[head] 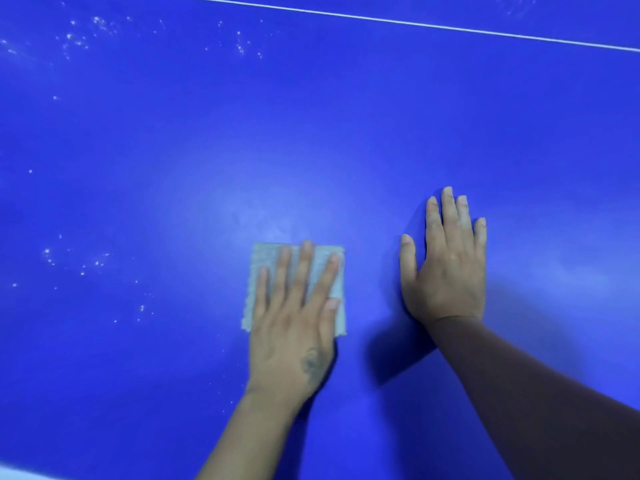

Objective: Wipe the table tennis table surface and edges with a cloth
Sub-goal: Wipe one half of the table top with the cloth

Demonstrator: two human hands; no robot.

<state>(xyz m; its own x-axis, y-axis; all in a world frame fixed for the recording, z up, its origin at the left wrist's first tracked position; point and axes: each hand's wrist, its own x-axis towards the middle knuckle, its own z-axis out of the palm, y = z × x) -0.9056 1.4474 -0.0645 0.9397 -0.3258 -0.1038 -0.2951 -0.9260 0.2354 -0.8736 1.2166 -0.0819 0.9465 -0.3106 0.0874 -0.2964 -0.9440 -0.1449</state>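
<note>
Lower centre of frame: left hand (294, 327), fingers straight, pressing folded grey cloth (266, 261); right hand (446, 265) flat, fingers extended, on blue table tennis table (311, 133).

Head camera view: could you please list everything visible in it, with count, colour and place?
table: one, blue, fills the view
line: one, white, thin, across the far top of the table
specks: many, white, scattered on the table's left side, far and near
strip: one, whitish, bottom-left corner, unclear what it is
cloth: one, pale grey, folded flat, lower centre
left hand: one, fingers straight, pressing flat on the cloth
right hand: one, fingers straight, flat on the bare table to the right of the cloth
</note>
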